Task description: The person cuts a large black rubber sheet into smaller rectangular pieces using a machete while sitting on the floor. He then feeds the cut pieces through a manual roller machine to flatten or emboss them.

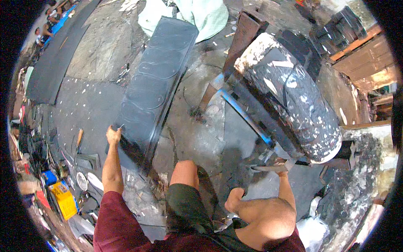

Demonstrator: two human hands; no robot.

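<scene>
My left hand is closed at the near left edge of a long black sheet, which looks like rubber. Rounded outlines run in a row along the sheet's surface. My right hand is low on the right, its fingers partly hidden, around a flat metal bar beside a metal frame. Above it, a thick roll-shaped bundle, dark and spotted with white, lies aslant beside a rusty metal beam. A blue-edged metal bar runs along the frame.
At the left lie a wooden-handled tool, a yellow box and clutter. Another black sheet lies farther left. Pale green sacking sits at the far end. A stained low wall stands on the right. People sit at the far left.
</scene>
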